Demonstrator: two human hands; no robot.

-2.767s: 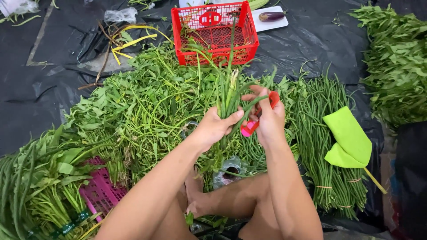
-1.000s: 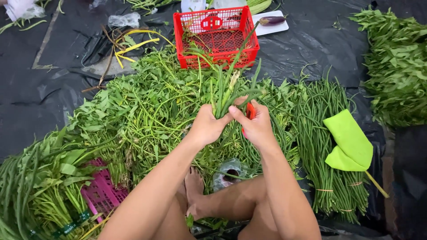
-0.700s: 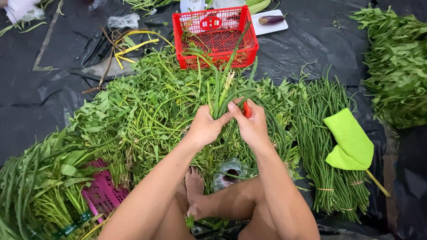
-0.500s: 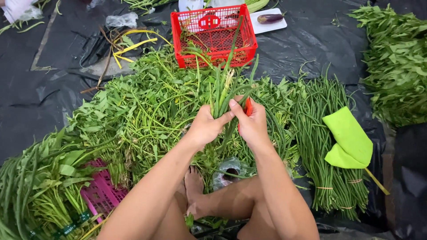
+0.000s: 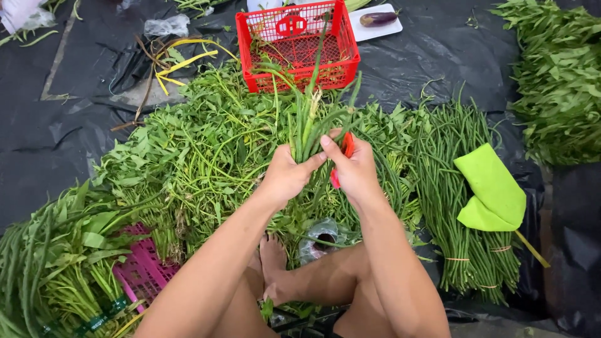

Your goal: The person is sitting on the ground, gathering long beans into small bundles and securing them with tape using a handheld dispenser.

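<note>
Left hand (image 5: 289,176) wrapped tight around a small bunch of green stems (image 5: 311,122), fingers curled closed on the lower ends, the stems fanning upward toward 12 o'clock. Right hand (image 5: 357,169) pressed against the same bunch from 3 o'clock, thumb tip touching the stems, remaining fingers folded narrow around a red strip (image 5: 346,150) that peeks out at the palm and below it; hard to tell whether tape or band.

Bunch held at the centre of the view, above a broad heap of leafy greens (image 5: 200,150) spreading toward 9 o'clock. Directly beyond at 12 o'clock, a red plastic basket (image 5: 341,62) with a few stems inside. Behind that, at 1 o'clock, a white tray (image 5: 369,28) carrying a purple eggplant (image 5: 380,18). At 3 o'clock, tied bundles of long beans (image 5: 457,188) lying side by side, a folded bright green cloth (image 5: 491,191) resting on them. Another pile of leafy greens (image 5: 557,75) at 2 o'clock. At 7 o'clock, a pink basket (image 5: 144,275) half buried under tied greens. Yellow straps (image 5: 181,59) at 11 o'clock on black plastic sheeting (image 5: 44,144). Bare foot (image 5: 273,256) tucked under crossed legs at 6 o'clock.
</note>
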